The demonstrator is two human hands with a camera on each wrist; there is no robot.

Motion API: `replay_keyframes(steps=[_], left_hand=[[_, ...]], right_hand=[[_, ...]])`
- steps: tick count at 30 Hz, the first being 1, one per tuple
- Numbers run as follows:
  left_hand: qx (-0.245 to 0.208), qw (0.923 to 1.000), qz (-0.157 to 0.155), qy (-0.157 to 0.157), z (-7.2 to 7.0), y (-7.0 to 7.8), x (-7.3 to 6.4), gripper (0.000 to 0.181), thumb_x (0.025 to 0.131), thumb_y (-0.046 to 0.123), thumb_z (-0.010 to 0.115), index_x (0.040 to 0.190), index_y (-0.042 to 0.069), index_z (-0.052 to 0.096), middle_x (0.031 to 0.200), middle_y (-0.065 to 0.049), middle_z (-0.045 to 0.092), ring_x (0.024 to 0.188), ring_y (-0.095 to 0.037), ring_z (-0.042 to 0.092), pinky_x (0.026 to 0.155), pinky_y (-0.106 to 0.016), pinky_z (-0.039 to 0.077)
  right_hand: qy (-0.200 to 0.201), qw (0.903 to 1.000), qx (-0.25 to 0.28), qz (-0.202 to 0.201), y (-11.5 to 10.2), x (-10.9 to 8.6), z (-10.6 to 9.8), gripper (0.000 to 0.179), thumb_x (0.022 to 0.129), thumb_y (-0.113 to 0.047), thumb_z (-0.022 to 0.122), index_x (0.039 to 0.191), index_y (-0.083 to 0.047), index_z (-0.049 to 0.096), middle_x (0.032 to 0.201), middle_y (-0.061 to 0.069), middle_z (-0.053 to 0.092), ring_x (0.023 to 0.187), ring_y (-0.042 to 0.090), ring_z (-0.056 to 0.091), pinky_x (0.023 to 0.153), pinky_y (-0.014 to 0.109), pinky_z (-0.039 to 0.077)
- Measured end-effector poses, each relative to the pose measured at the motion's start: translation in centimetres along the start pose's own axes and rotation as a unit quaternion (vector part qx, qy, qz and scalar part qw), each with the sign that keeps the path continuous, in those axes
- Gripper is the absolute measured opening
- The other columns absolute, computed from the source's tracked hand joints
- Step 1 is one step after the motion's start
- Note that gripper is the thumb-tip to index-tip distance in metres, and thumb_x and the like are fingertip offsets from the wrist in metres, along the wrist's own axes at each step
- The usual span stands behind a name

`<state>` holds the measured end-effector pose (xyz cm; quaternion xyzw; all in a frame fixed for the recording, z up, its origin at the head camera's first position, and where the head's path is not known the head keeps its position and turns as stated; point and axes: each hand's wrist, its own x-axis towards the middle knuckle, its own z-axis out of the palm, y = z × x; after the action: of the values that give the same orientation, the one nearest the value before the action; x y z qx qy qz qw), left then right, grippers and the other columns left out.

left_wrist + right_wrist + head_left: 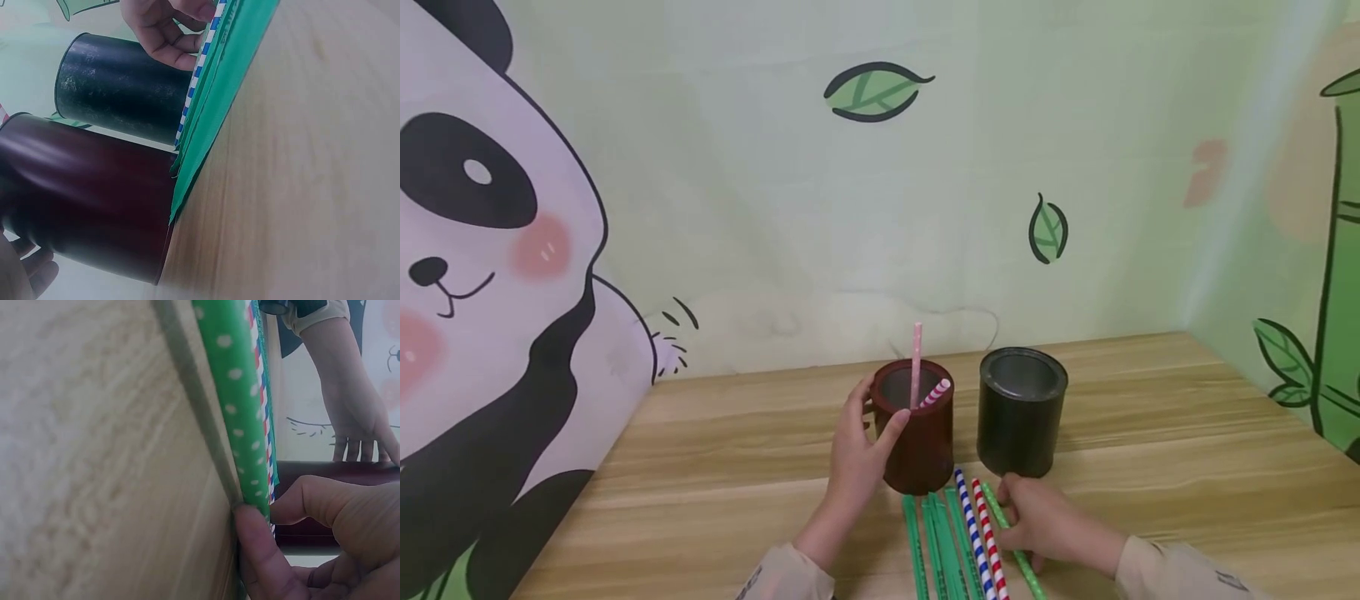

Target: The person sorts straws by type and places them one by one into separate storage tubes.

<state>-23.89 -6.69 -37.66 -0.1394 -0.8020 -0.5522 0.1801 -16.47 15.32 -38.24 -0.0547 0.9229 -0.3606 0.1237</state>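
My left hand (859, 450) holds a dark red canister (919, 458) by its left side, thumb on the front near the rim. Inside it stand a pale pink straw (917, 354) and a shorter-looking pink-and-white striped straw (936, 392). On the table, my right hand (1054, 521) pinches a green straw with white dots (234, 403) between thumb and finger. Just left of that lie a red-and-white striped straw (987, 533) and a blue-and-white striped one (972, 529). Several flat green strips (209, 119) lie side by side beyond them, their far ends near the canister's base.
A black canister (1018, 429) stands upright to the right of the dark red one, its top uncovered. Behind the wooden table (737, 450) hangs a pale green backdrop (737, 167) printed with leaves and a panda.
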Motion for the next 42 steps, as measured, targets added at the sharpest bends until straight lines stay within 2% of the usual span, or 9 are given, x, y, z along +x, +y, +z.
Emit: replay_keyframes(steps=[8,17,27,31,35,42], left_hand=[[0.002,0.9999,-0.010,-0.001,0.1,-0.2,0.0,0.066,0.088,0.038,0.067,0.145,0.016,0.039,0.138,-0.007,0.054,0.119,-0.028,0.055,0.097,-0.051,0.048],[0.001,1.0000,-0.007,0.000,0.0,-0.1,0.0,0.066,0.089,0.039,0.065,0.144,0.016,0.039,0.137,-0.008,0.055,0.119,-0.029,0.054,0.097,-0.052,0.047],[0.000,1.0000,-0.005,0.001,0.1,0.0,-0.1,0.064,0.089,0.035,0.066,0.144,0.015,0.040,0.137,-0.007,0.054,0.120,-0.028,0.053,0.096,-0.052,0.047],[0.003,1.0000,-0.006,0.001,0.0,0.1,-0.1,0.065,0.089,0.037,0.066,0.144,0.015,0.040,0.138,-0.008,0.054,0.120,-0.028,0.054,0.096,-0.052,0.047],[0.003,1.0000,-0.003,0.001,0.0,0.1,-0.1,0.065,0.089,0.037,0.066,0.144,0.014,0.040,0.137,-0.008,0.055,0.119,-0.029,0.054,0.096,-0.052,0.048],[0.002,1.0000,-0.002,0.001,0.0,-0.1,-0.1,0.066,0.089,0.041,0.065,0.144,0.015,0.040,0.136,-0.007,0.055,0.119,-0.028,0.055,0.095,-0.050,0.048]], right_hand=[[-0.008,0.9977,0.022,-0.064,1.0,-0.4,-0.6,0.031,0.074,0.001,0.069,0.100,0.003,0.054,0.065,0.002,0.051,0.040,0.010,0.047,0.037,0.025,0.043],[0.005,0.9915,0.043,-0.123,1.0,-0.6,-2.2,0.038,0.070,0.003,0.061,0.107,0.008,0.052,0.071,0.002,0.050,0.046,0.008,0.048,0.038,0.027,0.047],[0.011,0.9872,0.065,-0.145,-0.6,-1.1,-4.3,0.040,0.074,0.003,0.058,0.113,0.007,0.050,0.082,0.005,0.052,0.060,0.006,0.049,0.044,0.027,0.050],[0.005,0.9834,0.091,-0.157,-1.1,-1.4,-5.1,0.041,0.077,0.004,0.057,0.116,0.009,0.047,0.086,0.007,0.052,0.061,0.007,0.051,0.046,0.032,0.052],[0.009,0.9792,0.108,-0.172,-1.5,-1.4,-6.1,0.045,0.077,0.005,0.056,0.119,0.011,0.043,0.088,0.009,0.051,0.064,0.008,0.052,0.046,0.031,0.051],[0.033,0.9753,0.102,-0.193,-3.0,-1.4,-8.1,0.047,0.081,0.004,0.056,0.124,0.011,0.038,0.091,0.010,0.048,0.067,0.008,0.050,0.048,0.029,0.051]])
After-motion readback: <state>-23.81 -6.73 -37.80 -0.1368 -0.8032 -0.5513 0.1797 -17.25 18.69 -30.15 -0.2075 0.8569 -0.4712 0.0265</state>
